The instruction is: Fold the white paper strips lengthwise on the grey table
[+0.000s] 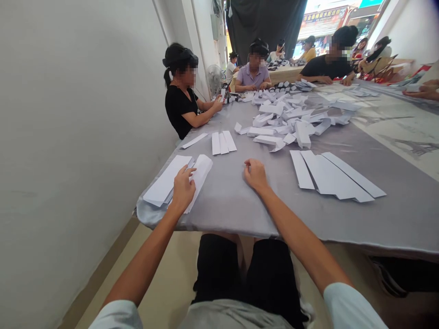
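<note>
Left hand, fingers parted and loosely bent, over white sheets by near left corner of table; from where I stand, cannot tell whether it grips any. Right hand curled, palm hidden, contents unclear, between sheets and flat strips fanned toward near edge. Three short strips farther in, toward left edge. Beyond, heap of folded paper; worker in black at left edge.

The head camera faces forward and down over the table from close by.
</note>
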`<move>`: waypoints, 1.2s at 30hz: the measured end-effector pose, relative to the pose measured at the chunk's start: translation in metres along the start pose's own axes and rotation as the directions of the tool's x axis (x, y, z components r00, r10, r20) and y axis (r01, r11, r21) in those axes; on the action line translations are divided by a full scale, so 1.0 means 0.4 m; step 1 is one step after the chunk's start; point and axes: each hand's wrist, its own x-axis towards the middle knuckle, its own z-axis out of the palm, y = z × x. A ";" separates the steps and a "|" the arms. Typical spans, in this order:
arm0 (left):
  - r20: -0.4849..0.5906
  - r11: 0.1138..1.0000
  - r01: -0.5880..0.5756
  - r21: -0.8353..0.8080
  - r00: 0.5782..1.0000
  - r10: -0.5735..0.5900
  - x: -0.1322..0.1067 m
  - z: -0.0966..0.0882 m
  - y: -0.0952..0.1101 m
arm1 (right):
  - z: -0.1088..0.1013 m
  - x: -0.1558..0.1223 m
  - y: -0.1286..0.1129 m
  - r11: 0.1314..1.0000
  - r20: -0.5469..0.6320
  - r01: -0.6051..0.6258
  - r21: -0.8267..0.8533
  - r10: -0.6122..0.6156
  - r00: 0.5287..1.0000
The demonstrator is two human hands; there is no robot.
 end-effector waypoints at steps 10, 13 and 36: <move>-0.063 0.685 0.048 -0.727 0.989 -0.137 0.084 0.062 0.125 | -0.010 -0.017 -0.062 0.755 -0.013 -0.138 0.641 0.191 0.982; -0.066 0.541 0.045 -0.840 0.981 -0.184 0.124 0.155 0.170 | -0.012 -0.023 -0.082 0.705 -0.026 -0.127 0.698 0.202 0.979; 0.440 0.107 0.440 -0.892 0.898 -0.023 0.153 0.396 0.211 | 0.003 -0.017 -0.055 0.854 0.009 -0.058 0.517 0.062 0.998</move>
